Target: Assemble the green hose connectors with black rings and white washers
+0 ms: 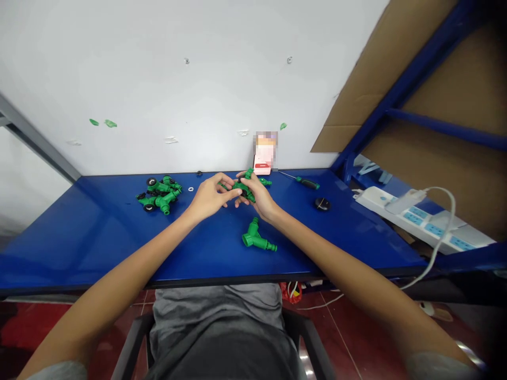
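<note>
Above the middle of the blue table, my left hand [213, 196] and my right hand [259, 196] meet around a green plastic hose fitting [245, 189] with black parts. My left thumb and fingers pinch its left side. The fingers of my right hand curl round the other side and partly hide it. Just behind my right hand, more green plastic [264, 181] shows. Closer to me lies a separate green branched hose fitting [255, 238]. To the left, several green fittings with black rings [160, 195] sit in a pile.
A screwdriver [307, 182] and a round black item [322, 203] lie at the right. Near the pile are a small white ring [190, 189] and a small black part [199, 173]. A phone-like screen [263, 168] leans on the wall. A white power strip [420, 219] sits beyond the right edge.
</note>
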A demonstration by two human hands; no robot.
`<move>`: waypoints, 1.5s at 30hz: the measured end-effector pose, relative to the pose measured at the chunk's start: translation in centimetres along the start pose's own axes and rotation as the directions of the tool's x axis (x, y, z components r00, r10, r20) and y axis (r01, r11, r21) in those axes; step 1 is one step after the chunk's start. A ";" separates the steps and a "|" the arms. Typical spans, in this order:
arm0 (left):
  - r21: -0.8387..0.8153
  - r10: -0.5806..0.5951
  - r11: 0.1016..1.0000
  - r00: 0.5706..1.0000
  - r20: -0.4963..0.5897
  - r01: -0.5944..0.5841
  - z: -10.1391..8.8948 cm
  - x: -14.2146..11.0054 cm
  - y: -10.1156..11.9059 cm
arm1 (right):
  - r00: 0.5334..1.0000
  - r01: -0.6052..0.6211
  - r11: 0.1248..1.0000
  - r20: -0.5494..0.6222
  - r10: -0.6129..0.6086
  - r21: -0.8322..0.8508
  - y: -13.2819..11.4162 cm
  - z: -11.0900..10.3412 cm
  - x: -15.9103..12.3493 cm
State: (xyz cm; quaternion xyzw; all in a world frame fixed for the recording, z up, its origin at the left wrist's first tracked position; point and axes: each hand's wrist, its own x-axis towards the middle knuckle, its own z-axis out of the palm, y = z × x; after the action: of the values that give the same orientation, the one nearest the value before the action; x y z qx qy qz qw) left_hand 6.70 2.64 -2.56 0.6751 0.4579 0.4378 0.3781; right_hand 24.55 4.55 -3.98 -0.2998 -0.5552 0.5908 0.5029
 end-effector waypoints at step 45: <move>-0.255 0.123 0.959 0.992 -0.012 -0.122 0.7 0.9 -2.6 | 0.958 0.286 0.951 0.067 -0.280 -0.118 2.8 -1.6 1.9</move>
State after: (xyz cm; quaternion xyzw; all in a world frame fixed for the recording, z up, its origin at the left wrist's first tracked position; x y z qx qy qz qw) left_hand 6.75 4.20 -4.93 0.6487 0.3544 0.5143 0.4348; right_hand 24.72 7.26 -6.60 -0.2335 -0.6410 0.4835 0.5485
